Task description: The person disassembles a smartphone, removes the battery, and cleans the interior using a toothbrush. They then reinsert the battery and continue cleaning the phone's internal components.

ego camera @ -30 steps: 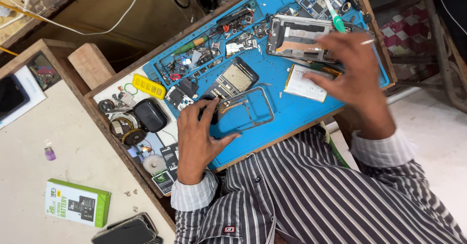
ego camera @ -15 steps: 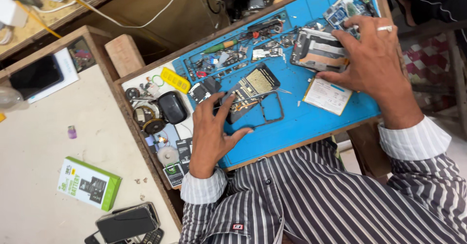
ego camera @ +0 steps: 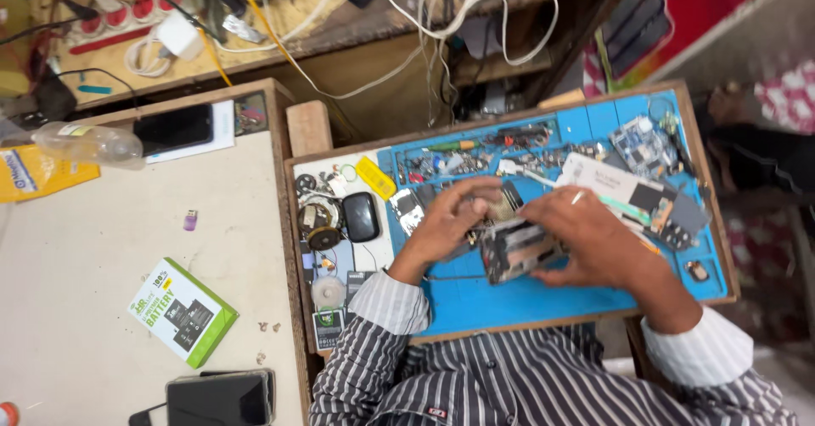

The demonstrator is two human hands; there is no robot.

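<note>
Step in hand, judged: an opened phone body [ego camera: 519, 252] is being worked on over the blue mat [ego camera: 543, 294], approx. at its centre. It is gripped by the right hand [ego camera: 594, 243], fingers curled narrow round its right edge. The left hand [ego camera: 450, 218] is bent over its top-left corner w/ fingertips pinched at a small part, not identifiable. Next move likely calls for a steady hold & fine fingertip work.

One camera only, worn on the person's head, looks steeply down from close range at the blue rubber work mat [ego camera: 543, 299] and the beige table [ego camera: 102, 290] beside it.
</note>
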